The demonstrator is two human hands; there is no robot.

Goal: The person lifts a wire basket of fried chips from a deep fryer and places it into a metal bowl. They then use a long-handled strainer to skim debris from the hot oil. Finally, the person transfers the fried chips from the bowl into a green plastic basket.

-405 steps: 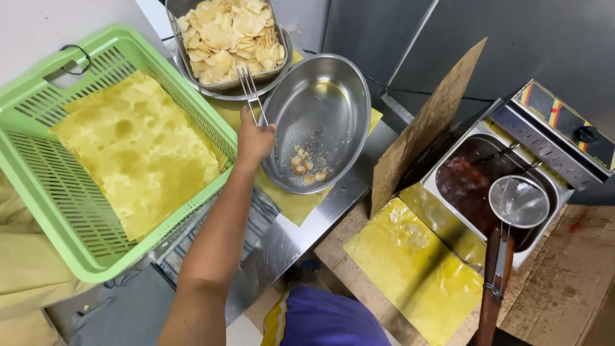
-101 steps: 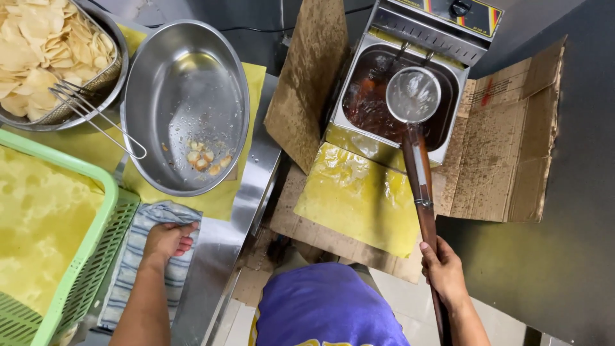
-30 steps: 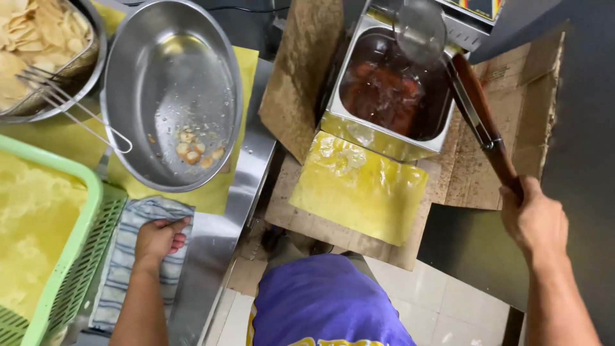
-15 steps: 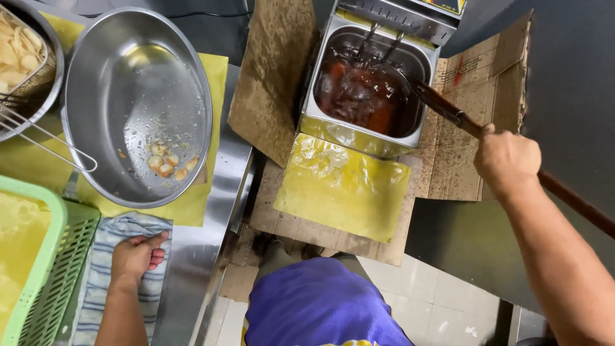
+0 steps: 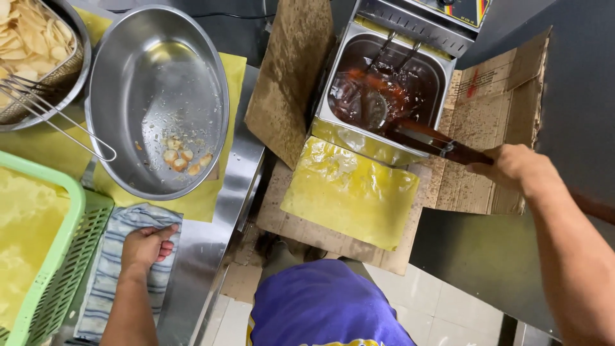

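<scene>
Since half a second ago my right hand (image 5: 516, 168) has drawn in closer along the dark skimmer handle (image 5: 442, 143) and tipped it down, so the skimmer's round mesh head (image 5: 365, 106), lifted clear above the fryer a second ago, now sits sunk in the dark oil. My view has also swung a little to the right. Nearest me, my left hand (image 5: 146, 245) has not shifted: it rests flat, fingers loosely curled, on the striped cloth (image 5: 109, 282) at the steel counter's edge (image 5: 211, 256), holding nothing. Just left of it lies the green plastic basket (image 5: 64, 256) lined with oily yellow paper. Beyond the cloth stands the big steel bowl (image 5: 160, 96), bare but for a few fried crumbs at its bottom, and past that a wire basket of pale chips (image 5: 32, 45). On my right, the hand is closed firmly around the handle's end. The electric fryer (image 5: 384, 83) sits between cardboard splash guards (image 5: 288, 77), with an oil-stained yellow sheet (image 5: 349, 198) in front. I judge the skimmer is now in working position in the oil; whether anything is frying there I cannot tell through the dark surface.
</scene>
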